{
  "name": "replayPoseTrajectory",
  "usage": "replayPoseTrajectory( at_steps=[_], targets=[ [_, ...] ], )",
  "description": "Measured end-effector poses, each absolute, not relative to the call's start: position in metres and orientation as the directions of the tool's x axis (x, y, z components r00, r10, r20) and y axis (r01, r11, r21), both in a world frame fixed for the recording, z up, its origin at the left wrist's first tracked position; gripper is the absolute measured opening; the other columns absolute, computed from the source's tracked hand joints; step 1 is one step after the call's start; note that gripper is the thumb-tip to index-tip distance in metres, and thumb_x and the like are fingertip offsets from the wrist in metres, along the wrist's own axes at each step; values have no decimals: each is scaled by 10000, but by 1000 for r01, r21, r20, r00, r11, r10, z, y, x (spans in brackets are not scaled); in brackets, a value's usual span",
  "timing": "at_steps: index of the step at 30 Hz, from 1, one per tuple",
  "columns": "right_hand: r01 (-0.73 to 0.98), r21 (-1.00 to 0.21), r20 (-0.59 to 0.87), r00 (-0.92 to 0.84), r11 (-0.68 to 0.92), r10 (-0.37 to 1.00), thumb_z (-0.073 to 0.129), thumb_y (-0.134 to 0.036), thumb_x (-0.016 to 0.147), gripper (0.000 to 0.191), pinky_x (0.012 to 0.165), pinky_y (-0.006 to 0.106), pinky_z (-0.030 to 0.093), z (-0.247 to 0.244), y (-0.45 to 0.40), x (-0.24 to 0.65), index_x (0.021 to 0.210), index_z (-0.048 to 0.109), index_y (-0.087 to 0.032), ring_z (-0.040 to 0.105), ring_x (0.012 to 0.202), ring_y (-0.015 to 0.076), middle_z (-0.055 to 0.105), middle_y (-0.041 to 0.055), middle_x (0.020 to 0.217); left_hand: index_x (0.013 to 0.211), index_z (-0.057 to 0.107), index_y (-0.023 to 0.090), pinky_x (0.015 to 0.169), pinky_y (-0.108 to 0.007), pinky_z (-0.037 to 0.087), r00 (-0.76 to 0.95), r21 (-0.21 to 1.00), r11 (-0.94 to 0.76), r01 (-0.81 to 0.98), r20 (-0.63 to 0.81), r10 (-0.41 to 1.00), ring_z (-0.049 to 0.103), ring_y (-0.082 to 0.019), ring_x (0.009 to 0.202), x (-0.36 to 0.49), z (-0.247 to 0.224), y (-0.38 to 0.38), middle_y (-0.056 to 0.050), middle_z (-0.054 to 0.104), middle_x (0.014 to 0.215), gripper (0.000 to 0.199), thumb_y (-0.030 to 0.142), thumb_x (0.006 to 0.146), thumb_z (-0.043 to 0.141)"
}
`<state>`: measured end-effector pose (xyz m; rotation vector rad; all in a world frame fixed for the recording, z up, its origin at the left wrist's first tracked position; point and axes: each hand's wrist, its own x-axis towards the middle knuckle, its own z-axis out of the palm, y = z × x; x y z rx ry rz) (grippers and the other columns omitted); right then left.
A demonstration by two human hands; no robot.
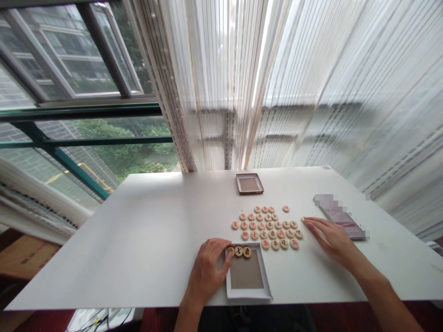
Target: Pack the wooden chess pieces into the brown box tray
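Several round wooden chess pieces (262, 226) with red or black characters lie in loose rows on the white table (138, 240). Near the table's front edge is a shallow white box (266, 276) with a brown bottom; three pieces (238, 251) sit in a row along its far side. My left hand (209, 263) grips the box's left far corner, thumb inside by the leftmost piece, fingers closed round the rim. Right of the rows, my right hand (328, 237) reaches in with its fingertips on a single piece (303, 220) at the table surface.
A brown-rimmed square lid (249, 183) lies farther back on the table. To the right of the pieces is a flat, pinkish-grey item (341, 216), partly blurred out. Striped curtains (221, 92) and a window stand behind the table. A cardboard box (24, 256) is at the far left, below table height.
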<state>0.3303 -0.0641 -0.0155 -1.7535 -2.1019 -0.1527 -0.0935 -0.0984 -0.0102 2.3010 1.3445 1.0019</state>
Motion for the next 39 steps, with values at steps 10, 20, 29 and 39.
replayPoseTrajectory(
  at_steps=[10,20,29,39],
  targets=[
    [938,-249,404,-127,243,906,453,-493,993,406,1011,456,525,-35,-112,335,1237,667,-248,676,1127,282,691,78,1270,1165,637,253,964,-454,529,316,566,-515,644,416,853,632,-246,1078,-92,-9,-99,-66,697,1117,214,264,967,559],
    [935,-327,424,18,135,905,531,-580,906,441,939,494,557,-31,-112,326,1111,702,-229,682,1056,327,739,103,1120,1170,637,248,965,-468,527,325,560,-519,645,414,850,629,-251,1083,-93,-8,-98,-74,696,1117,219,262,967,557],
    [910,-410,379,108,62,919,555,-602,885,426,815,426,591,-24,-112,319,1071,717,-254,720,908,288,759,75,1025,1155,651,249,950,-446,539,315,557,-518,649,422,850,642,-242,1066,-92,-8,-99,-63,703,1107,215,254,958,566],
    [724,-651,437,110,230,893,633,-453,906,335,702,330,628,-4,-109,257,1161,668,-237,706,753,190,677,91,1088,1164,646,250,958,-459,529,317,565,-518,642,420,850,631,-248,1074,-93,-9,-99,-67,699,1116,219,249,961,563]
  ],
)
